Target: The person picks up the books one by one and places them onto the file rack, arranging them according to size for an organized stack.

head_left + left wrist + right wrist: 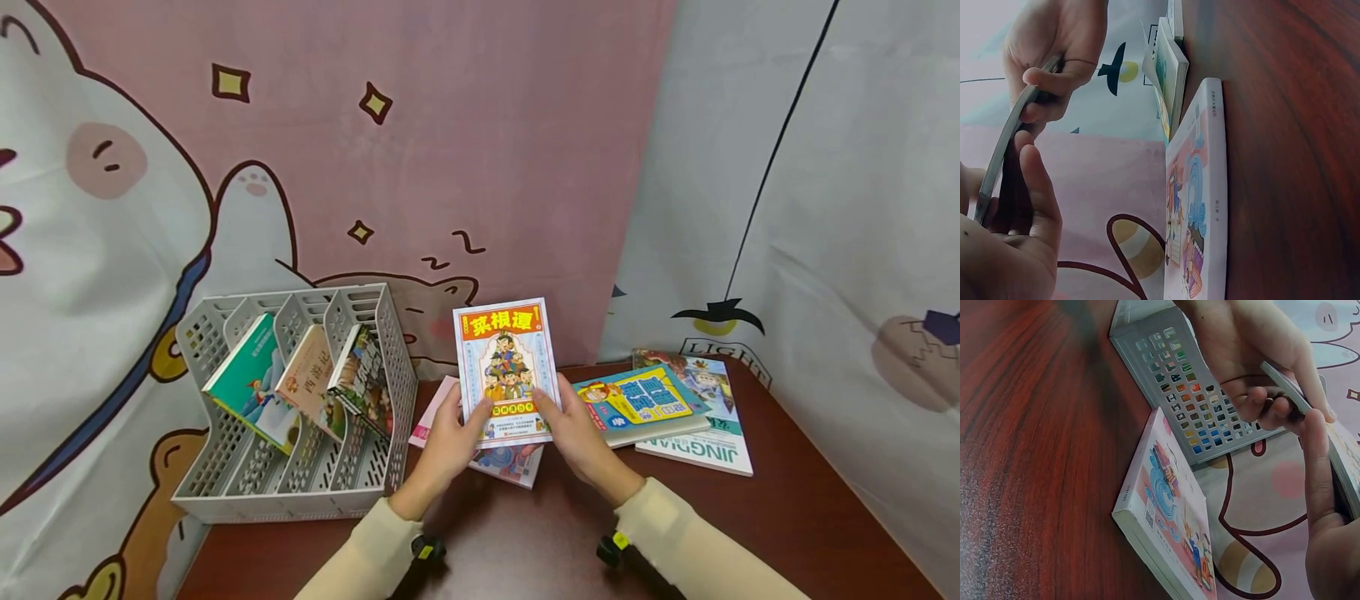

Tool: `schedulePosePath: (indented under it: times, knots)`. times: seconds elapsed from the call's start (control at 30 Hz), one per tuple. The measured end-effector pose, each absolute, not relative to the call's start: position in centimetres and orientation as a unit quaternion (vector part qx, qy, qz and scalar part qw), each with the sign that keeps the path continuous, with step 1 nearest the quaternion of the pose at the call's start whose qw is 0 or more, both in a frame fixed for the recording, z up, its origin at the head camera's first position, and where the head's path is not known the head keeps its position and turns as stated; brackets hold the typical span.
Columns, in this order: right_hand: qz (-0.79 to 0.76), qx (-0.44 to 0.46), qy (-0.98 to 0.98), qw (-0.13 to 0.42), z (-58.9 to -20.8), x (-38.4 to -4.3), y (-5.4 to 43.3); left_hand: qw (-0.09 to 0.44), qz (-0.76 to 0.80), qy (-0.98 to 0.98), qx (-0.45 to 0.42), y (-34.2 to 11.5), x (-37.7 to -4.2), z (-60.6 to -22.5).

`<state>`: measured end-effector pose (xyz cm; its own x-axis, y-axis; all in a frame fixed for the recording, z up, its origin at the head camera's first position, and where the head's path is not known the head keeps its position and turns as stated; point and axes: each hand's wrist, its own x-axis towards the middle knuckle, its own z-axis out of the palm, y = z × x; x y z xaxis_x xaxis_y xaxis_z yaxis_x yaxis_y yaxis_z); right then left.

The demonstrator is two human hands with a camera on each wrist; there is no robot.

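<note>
Both hands hold a thin book (507, 367) with a white-and-blue cover, red-and-yellow title and a stack of cartoon figures, its cover facing up toward the head camera. My left hand (448, 442) grips its lower left side, thumb on the cover and fingers behind. On the lower right side my right hand (581, 433) grips it the same way. Seen edge-on in the left wrist view, the held book (1007, 144) bends slightly and is raised off the table. Below it a pink book (1169, 500) lies flat on the table, partly hidden by the hands in the head view.
At left stands a grey slotted file rack (300, 504) holding a green book (258, 379), a beige book (311, 379) and a dark-covered book (363, 379). To the right, a blue-and-yellow book (645, 404) overlaps a white book (720, 408) on the brown table (810, 517). A printed curtain (487, 150) hangs behind.
</note>
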<state>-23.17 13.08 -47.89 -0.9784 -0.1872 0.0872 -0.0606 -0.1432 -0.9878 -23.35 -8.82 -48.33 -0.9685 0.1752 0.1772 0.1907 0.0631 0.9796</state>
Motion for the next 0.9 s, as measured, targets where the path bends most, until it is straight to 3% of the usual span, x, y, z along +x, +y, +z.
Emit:
schedulePosePath:
  times: [0.27,0.73,0.9]
  knots:
    - [-0.758,-0.107,0.641,0.054,-48.4,-23.0,13.1,-0.008,-0.686,-0.720,-0.106,-9.2,-24.1,-48.5]
    - [-0.715,-0.159,0.674,0.091,-49.3,-22.1,12.5,0.037,-0.714,-0.698,-0.049,-10.6,-27.5,-45.4]
    - [-0.701,-0.183,0.682,0.105,-49.8,-22.1,12.5,0.011,-0.748,-0.663,-0.013,-10.9,-28.4,-44.3]
